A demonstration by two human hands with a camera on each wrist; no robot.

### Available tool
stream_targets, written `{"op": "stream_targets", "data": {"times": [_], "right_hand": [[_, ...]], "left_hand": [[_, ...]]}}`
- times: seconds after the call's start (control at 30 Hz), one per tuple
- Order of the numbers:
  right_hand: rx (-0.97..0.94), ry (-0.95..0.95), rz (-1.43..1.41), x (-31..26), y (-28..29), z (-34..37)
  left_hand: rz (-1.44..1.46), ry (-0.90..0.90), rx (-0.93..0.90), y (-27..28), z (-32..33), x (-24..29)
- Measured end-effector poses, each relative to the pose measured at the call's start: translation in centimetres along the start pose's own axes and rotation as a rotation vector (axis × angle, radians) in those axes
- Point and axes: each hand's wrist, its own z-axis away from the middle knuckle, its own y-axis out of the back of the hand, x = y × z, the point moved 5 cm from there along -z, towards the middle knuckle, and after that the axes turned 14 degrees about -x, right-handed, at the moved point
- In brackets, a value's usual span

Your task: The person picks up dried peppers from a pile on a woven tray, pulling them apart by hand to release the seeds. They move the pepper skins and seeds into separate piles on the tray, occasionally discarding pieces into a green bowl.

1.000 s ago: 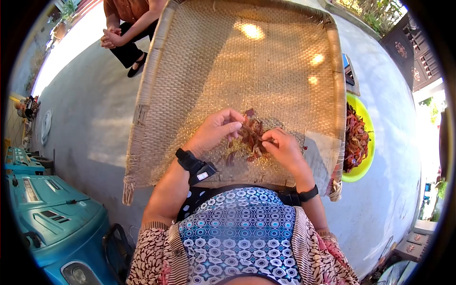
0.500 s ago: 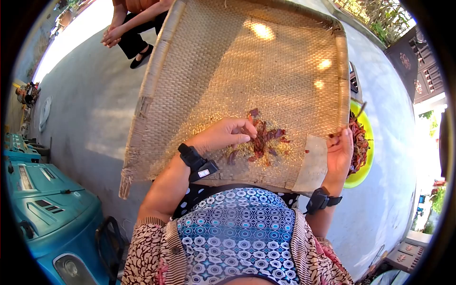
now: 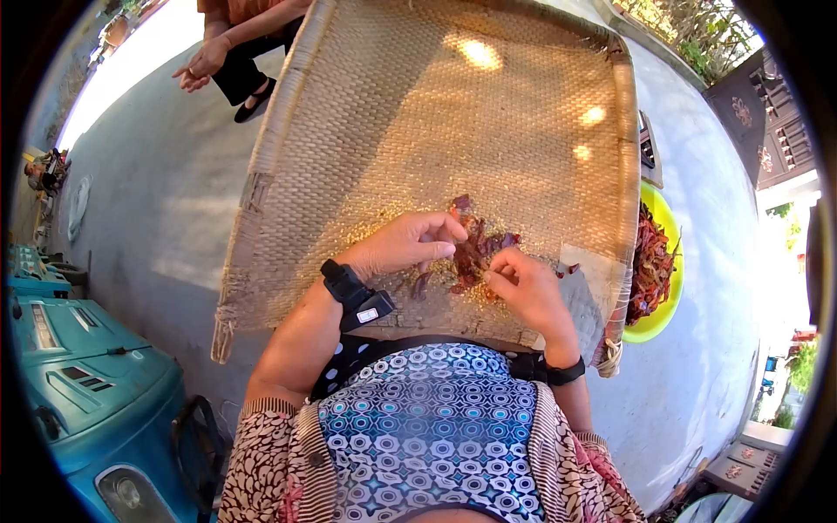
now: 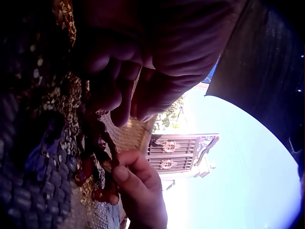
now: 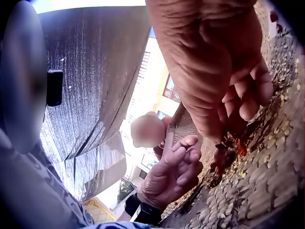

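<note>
Dried red chili peppers (image 3: 468, 254) lie in a small pile among pale yellow seeds (image 3: 370, 228) on a large woven tray (image 3: 392, 139). In the head view my right hand (image 3: 534, 292) is at the pile's right side. Its thumb and forefinger pinch a dark red dried chili pepper (image 4: 106, 164), seen in the left wrist view. My left hand (image 3: 403, 246) hovers at the pile's left edge, fingers loosely bent. The right wrist view shows this left hand (image 5: 174, 174) from the palm side, with nothing visible in it.
A yellow-green bowl (image 3: 647, 331) full of dried chilies stands right of the tray. A light patch (image 3: 593, 266) covers the tray's right front corner. Beyond the tray's left edge a person (image 3: 253, 44) sits. A teal vehicle (image 3: 113, 383) is at the left.
My right hand moved from the pile out to the tray's right edge by the bowl, holding a thin dark piece, then came back to the pile. The left hand stayed nearly in place.
</note>
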Motion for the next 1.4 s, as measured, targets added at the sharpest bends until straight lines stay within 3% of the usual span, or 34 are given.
{"op": "stream_targets", "data": {"times": [0.17, 0.4, 0.57, 0.8, 0.83, 0.97, 1.07, 1.13, 1.23, 1.3, 1.37, 1.4], "right_hand": [[-0.024, 0.087, -0.308, 0.5, -0.2, 0.2], [-0.079, 0.145, -0.386, 0.1, -0.9, -0.3], [-0.139, 0.175, -0.42, -1.8, -2.0, -0.6], [-0.106, 0.179, -0.385, 0.4, 0.8, 0.0], [-0.051, 0.18, -0.486, 1.0, 2.0, 0.4], [0.381, 0.118, -0.396, 4.4, 9.2, 3.8], [0.926, 0.056, -0.282, 6.6, 14.3, 7.5], [1.273, 0.027, -0.22, 6.4, 14.6, 9.0], [1.18, 0.139, 0.173, 6.1, 13.1, 7.1], [0.627, 0.083, -0.272, 6.0, 9.3, 3.4], [0.229, 0.026, -0.004, 2.7, 4.9, 0.6], [0.177, 0.059, 0.068, 0.6, 3.3, -0.1]], "left_hand": [[-0.113, -0.118, -0.022, -0.1, -0.5, -0.3], [-0.141, -0.009, -0.102, -0.7, -0.3, -0.1], [-0.17, -0.046, -0.099, -0.6, -0.6, -0.7], [-0.021, -0.032, 0.024, -0.1, -0.3, -0.6], [-0.019, -0.058, 0.041, 0.0, -0.4, -0.7], [-0.021, -0.077, 0.063, 0.1, -0.4, -0.4], [-0.15, -0.075, 0.068, 0.1, -0.4, -0.3], [-0.285, -0.048, 0.058, -0.1, -0.3, 0.1], [-0.399, -0.021, 0.034, -0.3, -0.5, 0.0], [-0.355, -0.042, 0.021, 0.2, -1.0, -1.8], [-0.297, -0.03, 0.038, 0.1, -0.9, -1.5], [-0.27, -0.023, 0.051, 0.1, -0.7, -1.2]]}}
